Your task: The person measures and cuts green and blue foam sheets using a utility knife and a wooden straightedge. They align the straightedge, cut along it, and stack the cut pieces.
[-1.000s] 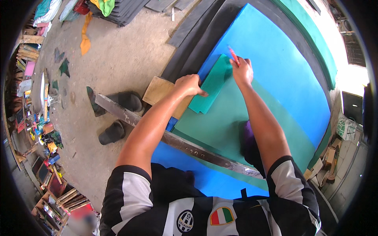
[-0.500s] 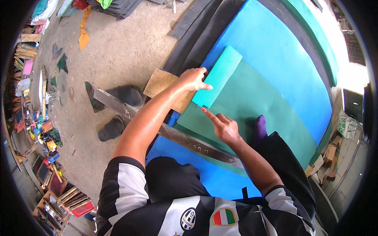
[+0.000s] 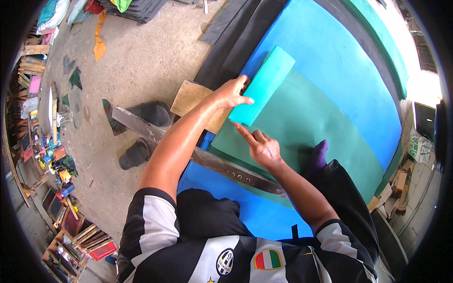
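Observation:
A teal ribbed slab [image 3: 269,80] lies slantwise on a dark green sheet [image 3: 302,127]. My left hand [image 3: 234,93] grips its left edge, thumb on top and fingers down the side. At the near end of the slab is my right hand [image 3: 263,147], its index finger stretched out and the tip by the slab's lower corner. The other fingers of that hand are curled in, and whatever they may hold is hidden. Under the green sheet spreads a larger blue sheet [image 3: 330,47].
A long dark metal bar [image 3: 226,170] crosses below my hands. A tan board [image 3: 191,96] lies beside my left wrist. Black sandals [image 3: 134,154] rest on the concrete floor [image 3: 137,56]. My purple-socked foot [image 3: 320,153] stands on the green sheet. Clutter lines the left wall.
My right fingertip has moved left and slightly up, along the slab's near end to its lower left corner. My left hand keeps its grip; the view has shifted slightly.

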Tool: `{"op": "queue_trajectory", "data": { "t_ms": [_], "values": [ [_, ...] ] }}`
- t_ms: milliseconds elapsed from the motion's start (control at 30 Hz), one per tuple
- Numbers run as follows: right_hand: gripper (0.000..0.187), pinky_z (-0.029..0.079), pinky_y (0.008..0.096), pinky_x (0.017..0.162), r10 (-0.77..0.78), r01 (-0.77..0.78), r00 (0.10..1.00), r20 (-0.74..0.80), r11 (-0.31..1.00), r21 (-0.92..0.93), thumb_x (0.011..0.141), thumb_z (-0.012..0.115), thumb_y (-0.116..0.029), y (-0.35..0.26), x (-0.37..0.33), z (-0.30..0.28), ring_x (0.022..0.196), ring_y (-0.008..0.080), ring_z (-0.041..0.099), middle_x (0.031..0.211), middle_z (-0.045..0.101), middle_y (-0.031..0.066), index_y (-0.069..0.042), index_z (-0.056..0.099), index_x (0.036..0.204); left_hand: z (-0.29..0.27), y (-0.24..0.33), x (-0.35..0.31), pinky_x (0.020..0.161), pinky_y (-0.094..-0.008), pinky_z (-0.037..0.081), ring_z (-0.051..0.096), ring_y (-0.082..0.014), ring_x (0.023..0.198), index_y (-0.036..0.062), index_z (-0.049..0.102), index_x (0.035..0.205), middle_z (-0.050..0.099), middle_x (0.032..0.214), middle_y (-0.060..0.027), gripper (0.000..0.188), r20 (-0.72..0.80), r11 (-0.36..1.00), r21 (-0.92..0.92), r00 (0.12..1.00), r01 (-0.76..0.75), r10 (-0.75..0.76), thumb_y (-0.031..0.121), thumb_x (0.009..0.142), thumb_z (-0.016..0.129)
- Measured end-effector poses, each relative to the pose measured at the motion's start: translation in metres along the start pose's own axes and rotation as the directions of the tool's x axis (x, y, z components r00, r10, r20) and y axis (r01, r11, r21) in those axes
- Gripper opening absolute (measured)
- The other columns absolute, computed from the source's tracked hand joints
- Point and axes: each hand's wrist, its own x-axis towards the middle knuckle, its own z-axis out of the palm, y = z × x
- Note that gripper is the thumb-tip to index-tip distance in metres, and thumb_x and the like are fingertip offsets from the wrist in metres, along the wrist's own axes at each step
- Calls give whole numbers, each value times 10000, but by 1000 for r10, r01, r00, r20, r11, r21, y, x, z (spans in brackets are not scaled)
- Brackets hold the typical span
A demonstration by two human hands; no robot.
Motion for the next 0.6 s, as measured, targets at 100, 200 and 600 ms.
{"op": "queue_trajectory", "data": {
  "t_ms": [100, 200, 600],
  "values": [
    [900, 520, 357, 450, -5, 5, 1000, 9, 999, -35, 747, 679, -62, -4, 2, 0, 563, 179, 619, 739, 552, 27, -306, 459, 1585, 0, -1, -1, 982, -424, 542, 686, -344, 1172, -95, 463, 1317, 670, 1245, -318, 739, -6, 1000, 2, 1000, 3, -3, 215, 796, 885],
    [905, 519, 349, 441, -7, 8, 1000, 22, 997, -72, 758, 676, -78, -7, 4, -4, 555, 172, 615, 744, 554, 27, -298, 431, 1602, -1, 1, 0, 980, -426, 543, 689, -344, 1168, -87, 465, 1315, 677, 1236, -314, 728, 10, 1000, -7, 1000, 6, -6, 213, 799, 882],
    [823, 557, 407, 442, 77, -51, 967, 244, 993, -110, 900, 623, -119, -23, 14, -24, 561, 223, 671, 818, 617, 74, -282, 320, 1648, -1, 3, -1, 914, -407, 556, 704, -275, 1074, -64, 461, 1295, 709, 1142, -265, 677, 27, 998, -66, 1000, 6, -4, 171, 812, 873]
  ]
}}
